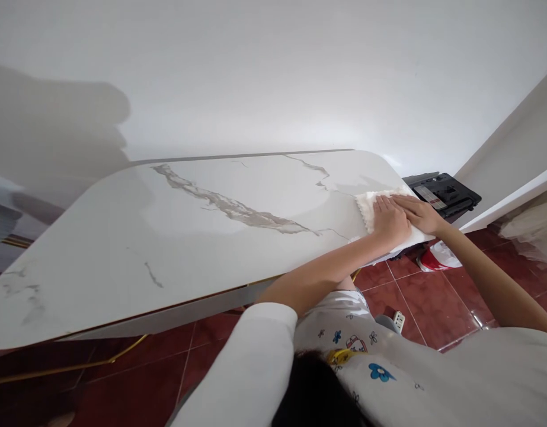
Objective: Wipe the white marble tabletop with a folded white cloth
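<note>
A white fluffy cloth (367, 209) lies on the right end of a white marble-patterned table (188, 237). My left hand (389, 222) rests palm down on the cloth with the fingers together. Just to its right, my right hand (419, 213) also presses flat on the cloth, partly overlapping the left hand. Both arms reach in from the lower right, over the table's near edge. Most of the cloth is hidden under the hands.
A black case (446, 194) sits on the floor past the table's right end. Below the table corner lies a red-and-white object (438, 259). A white plug (398, 321) rests on the red tiles. The wall stands right behind the table.
</note>
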A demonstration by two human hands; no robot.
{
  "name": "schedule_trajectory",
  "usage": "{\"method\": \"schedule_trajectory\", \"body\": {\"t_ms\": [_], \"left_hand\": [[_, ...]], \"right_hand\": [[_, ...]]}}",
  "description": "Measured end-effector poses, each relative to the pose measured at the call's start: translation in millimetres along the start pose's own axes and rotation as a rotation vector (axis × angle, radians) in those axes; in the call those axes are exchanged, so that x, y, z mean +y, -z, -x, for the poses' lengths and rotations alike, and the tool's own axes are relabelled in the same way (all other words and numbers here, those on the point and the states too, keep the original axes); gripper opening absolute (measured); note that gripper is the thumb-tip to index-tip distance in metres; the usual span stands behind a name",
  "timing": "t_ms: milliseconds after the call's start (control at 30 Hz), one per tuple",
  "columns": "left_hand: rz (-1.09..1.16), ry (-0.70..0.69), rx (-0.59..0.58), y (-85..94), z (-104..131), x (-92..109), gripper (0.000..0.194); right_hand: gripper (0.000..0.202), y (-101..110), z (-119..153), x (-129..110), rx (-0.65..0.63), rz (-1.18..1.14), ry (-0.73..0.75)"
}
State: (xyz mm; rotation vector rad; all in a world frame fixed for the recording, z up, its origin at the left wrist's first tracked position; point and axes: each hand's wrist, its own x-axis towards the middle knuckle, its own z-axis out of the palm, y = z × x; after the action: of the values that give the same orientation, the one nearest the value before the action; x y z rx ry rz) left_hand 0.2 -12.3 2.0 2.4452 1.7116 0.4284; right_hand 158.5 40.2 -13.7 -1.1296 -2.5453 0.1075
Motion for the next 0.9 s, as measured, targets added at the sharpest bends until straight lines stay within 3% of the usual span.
{"method": "schedule_trajectory", "body": {"t_ms": [100, 200, 533, 700, 900], "left_hand": [[0.020, 0.006, 0.003, -3.6, -12, 3, 0.068], [0.023, -0.003, 0.004, -4.7, -26, -8, 0.068], [0.077, 0.017, 0.083, 0.2, -87, -64, 0.055], [0.061, 0.047, 0.099, -2.3, -120, -96, 0.054], [0.053, -0.017, 0.164, -2.5, -153, -143, 0.048]], "right_hand": [[0.051, 1, -5, 13, 0.001, 0.001, -0.035], [0.051, -3, -21, 20, -0.016, 0.036, -0.051], [0.048, -14, -102, 38, -0.075, 0.156, -0.104], [0.049, -31, -146, 48, -0.058, 0.109, -0.157], [0.047, -52, -200, 61, -0.028, 0.108, -0.199]]}}
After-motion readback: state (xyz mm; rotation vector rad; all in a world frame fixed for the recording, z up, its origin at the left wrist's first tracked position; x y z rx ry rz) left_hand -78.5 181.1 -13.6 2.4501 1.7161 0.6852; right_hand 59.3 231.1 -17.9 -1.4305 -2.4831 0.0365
